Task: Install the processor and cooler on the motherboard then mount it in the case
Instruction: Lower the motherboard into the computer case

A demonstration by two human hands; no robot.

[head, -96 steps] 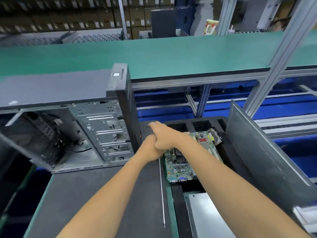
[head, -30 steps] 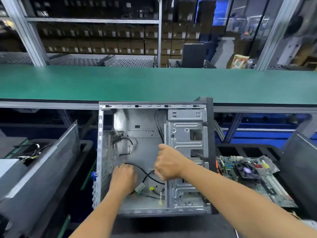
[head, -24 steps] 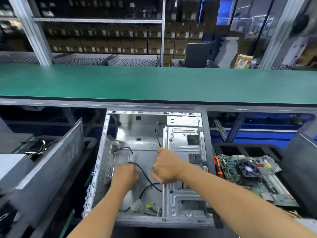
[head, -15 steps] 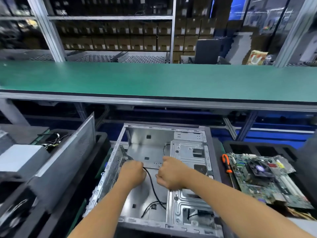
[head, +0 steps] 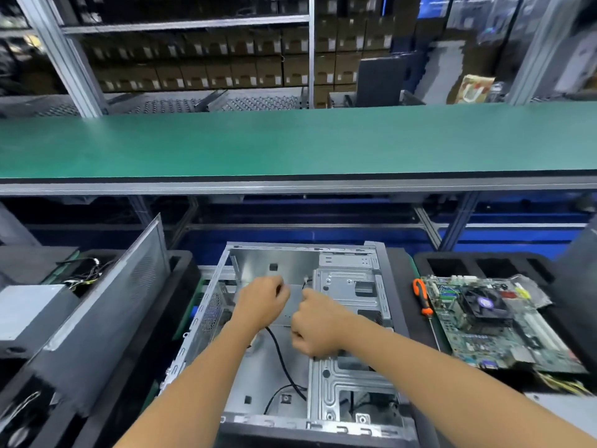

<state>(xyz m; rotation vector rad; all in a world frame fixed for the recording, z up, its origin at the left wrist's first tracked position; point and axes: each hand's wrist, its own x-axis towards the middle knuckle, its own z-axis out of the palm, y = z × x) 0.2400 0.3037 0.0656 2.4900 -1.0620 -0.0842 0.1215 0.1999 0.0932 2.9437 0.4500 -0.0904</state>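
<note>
Setting: behind us, shelves of brown boxes; up front, a long green conveyor (head: 290, 143) above the table.
Case: we've got one open case (head: 274, 357) lying on its side, opening upward, which we judge is so the board can drop straight in.
Left hand: left hand (head: 261, 302) is inside the case, fingers curled; a black cable (head: 281, 357) runs out from under it, and we read that as pulling the cable clear of the floor.
Right hand: right hand (head: 315, 326) is fisted just beside the left; whether it pinches anything, we cannot tell.
Motherboard: one motherboard (head: 494, 331), cooler (head: 484, 303) already fitted, waits on the black tray to the right, well apart from the case.
Tool: one orange screwdriver (head: 421, 297) sits just beside the board, handy for mounting.
Count: two hands, one case, one board, one screwdriver.
</note>
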